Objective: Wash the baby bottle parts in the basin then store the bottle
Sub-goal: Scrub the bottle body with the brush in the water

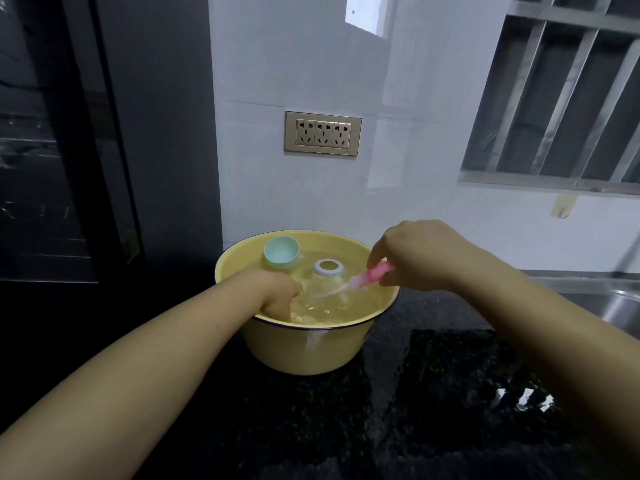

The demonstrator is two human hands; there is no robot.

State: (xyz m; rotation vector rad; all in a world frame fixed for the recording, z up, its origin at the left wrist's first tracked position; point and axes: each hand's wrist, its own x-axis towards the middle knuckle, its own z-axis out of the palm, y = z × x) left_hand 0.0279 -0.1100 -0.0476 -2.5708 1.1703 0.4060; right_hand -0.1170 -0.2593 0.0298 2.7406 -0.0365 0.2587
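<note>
The washing step is in hand: in the basin [301,351] on the table [433,393], the left hand [280,294] is submerged, grip unclear, while the right hand [412,254] clenches the pink brush [367,276] beside the floating white ring [329,267] and green cap [281,251]; next, scrub the submerged part.

A black speckled counter [433,393] runs along a white tiled wall [294,64], with wet glints near its right front. A gold triple socket plate [323,133] sits on the wall. A barred window [568,98] fills the upper right. At the counter's right edge lies what may be a steel sink [620,306]. A dark glossy panel [52,150] stands on the left.
</note>
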